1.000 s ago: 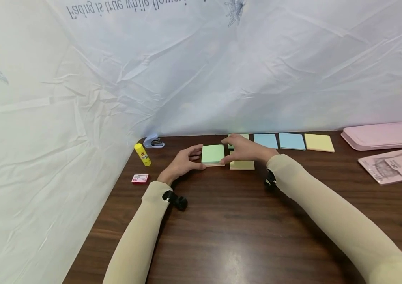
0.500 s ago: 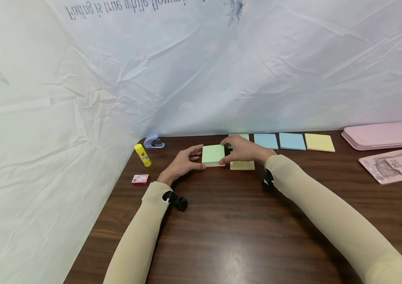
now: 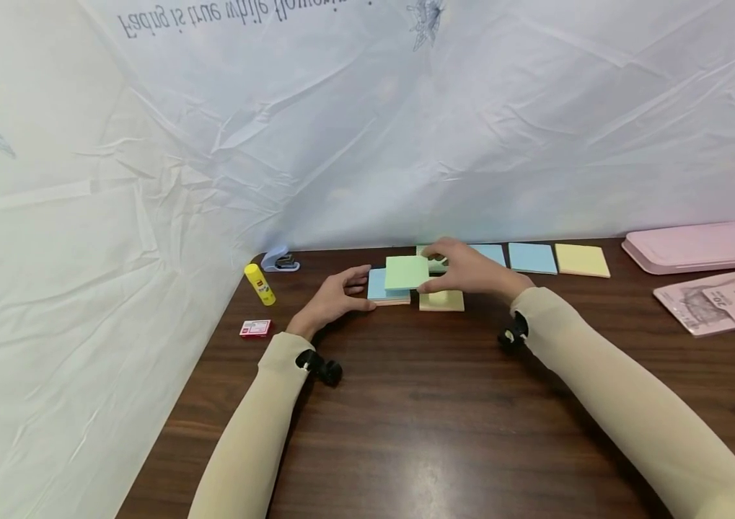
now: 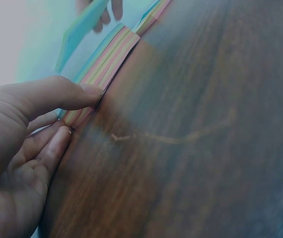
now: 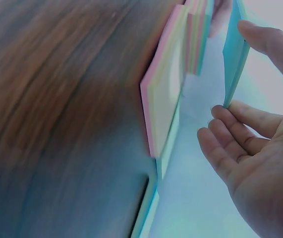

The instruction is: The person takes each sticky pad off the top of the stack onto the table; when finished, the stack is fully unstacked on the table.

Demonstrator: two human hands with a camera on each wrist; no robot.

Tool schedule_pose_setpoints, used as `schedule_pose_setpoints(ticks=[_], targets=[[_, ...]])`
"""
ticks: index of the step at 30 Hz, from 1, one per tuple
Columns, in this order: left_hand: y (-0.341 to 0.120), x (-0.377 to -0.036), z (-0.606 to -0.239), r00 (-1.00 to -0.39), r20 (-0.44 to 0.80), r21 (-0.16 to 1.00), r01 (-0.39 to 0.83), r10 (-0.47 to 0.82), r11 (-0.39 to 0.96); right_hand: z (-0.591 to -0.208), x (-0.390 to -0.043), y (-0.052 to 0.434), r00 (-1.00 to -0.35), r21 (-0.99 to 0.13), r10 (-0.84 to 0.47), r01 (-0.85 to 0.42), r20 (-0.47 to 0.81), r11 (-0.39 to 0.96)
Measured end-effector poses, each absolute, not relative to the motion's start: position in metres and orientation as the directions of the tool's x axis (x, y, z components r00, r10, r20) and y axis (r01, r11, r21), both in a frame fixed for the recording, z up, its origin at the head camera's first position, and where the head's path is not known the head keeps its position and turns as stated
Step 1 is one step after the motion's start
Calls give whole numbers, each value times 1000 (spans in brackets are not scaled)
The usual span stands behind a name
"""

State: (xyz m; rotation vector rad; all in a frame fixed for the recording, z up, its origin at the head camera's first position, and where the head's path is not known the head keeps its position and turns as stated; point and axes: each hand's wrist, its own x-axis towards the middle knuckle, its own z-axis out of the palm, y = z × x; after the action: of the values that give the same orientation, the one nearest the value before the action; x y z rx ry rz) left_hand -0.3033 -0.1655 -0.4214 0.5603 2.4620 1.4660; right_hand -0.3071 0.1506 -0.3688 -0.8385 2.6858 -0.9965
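My right hand (image 3: 471, 270) pinches a light green sticky note pad (image 3: 405, 271) between thumb and fingers, raised over a stack. In the right wrist view, the held pad (image 5: 235, 57) is tilted, with the thumb at one edge and a fingertip at the opposite one. Below it lies the sticky note stack (image 3: 379, 281), blue on top. My left hand (image 3: 335, 299) holds this stack at its left end, thumb along the front. Pink, yellow and green layers show on the stack's side (image 4: 106, 59) in the left wrist view. A yellow pad (image 3: 441, 301) lies just right of the stack.
Along the back lie a green pad (image 3: 423, 250), two blue pads (image 3: 532, 258) and another yellow pad (image 3: 583, 260). A pink case (image 3: 705, 249) and a flat packet (image 3: 724, 299) are at right. At left are a stapler (image 3: 280, 259), glue stick (image 3: 260, 284) and small red-white box (image 3: 255, 329).
My right hand has lifted the green pad off the stack and moved it up and right, uncovering the blue top. My left hand has stayed at the stack.
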Motion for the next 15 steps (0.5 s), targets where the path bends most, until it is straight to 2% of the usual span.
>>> schedule_pose_setpoints(ticks=[15], targets=[[-168, -305, -422, -898, 4, 879, 213, 441, 426, -357, -280, 218, -897, -632, -436, -378, 70, 676]])
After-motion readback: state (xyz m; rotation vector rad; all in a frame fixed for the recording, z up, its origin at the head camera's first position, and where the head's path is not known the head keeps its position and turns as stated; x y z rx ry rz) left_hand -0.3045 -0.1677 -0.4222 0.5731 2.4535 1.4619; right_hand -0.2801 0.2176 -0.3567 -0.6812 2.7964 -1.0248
